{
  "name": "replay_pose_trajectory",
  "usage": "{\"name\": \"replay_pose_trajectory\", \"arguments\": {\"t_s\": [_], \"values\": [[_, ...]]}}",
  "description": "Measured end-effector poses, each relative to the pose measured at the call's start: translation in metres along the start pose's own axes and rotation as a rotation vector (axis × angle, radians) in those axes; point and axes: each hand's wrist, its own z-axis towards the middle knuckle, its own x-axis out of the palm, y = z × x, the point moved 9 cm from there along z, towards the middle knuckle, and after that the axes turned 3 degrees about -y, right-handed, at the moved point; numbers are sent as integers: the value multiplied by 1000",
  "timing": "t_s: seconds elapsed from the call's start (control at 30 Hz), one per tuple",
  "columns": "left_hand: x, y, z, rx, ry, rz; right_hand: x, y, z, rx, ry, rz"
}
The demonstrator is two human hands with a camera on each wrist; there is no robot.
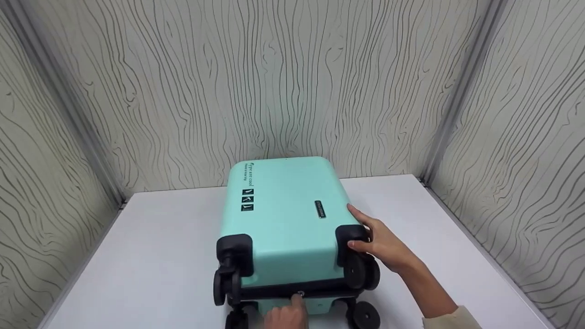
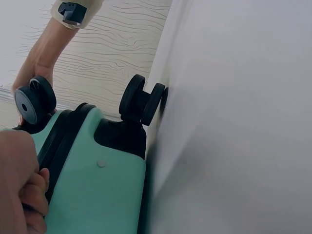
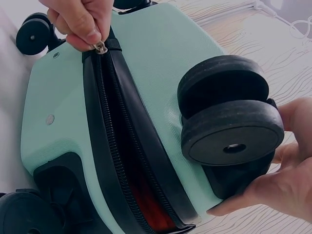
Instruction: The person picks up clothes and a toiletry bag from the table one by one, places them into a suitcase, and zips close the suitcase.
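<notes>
A mint-green hard-shell suitcase (image 1: 283,205) lies flat on the white table, its wheeled end facing me. My left hand (image 1: 288,316) pinches the zipper pull (image 3: 101,47) on that end, fingers curled. Between the pull and the corner by my right hand, the black zipper (image 3: 109,126) is parted, and a dark reddish inside shows through the gap. My right hand (image 1: 386,244) holds the upper right corner, thumb and fingers around the black wheel mount (image 1: 349,233). A double wheel (image 3: 231,131) sits beside that hand. In the left wrist view, the pull is hidden behind my left hand (image 2: 22,180).
The white table (image 1: 160,256) extends on both sides of the suitcase. Wood-grain patterned panels (image 1: 274,77) stand behind and at both sides. Black wheels (image 1: 226,285) stick out from the suitcase's near corners. A white cable (image 3: 300,29) shows in the right wrist view.
</notes>
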Motion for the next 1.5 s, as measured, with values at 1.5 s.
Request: {"name": "replay_pose_trajectory", "arguments": {"t_s": [1.5], "values": [[41,-119,32,112,-194,241,12,6,10,-26,-47,18]]}}
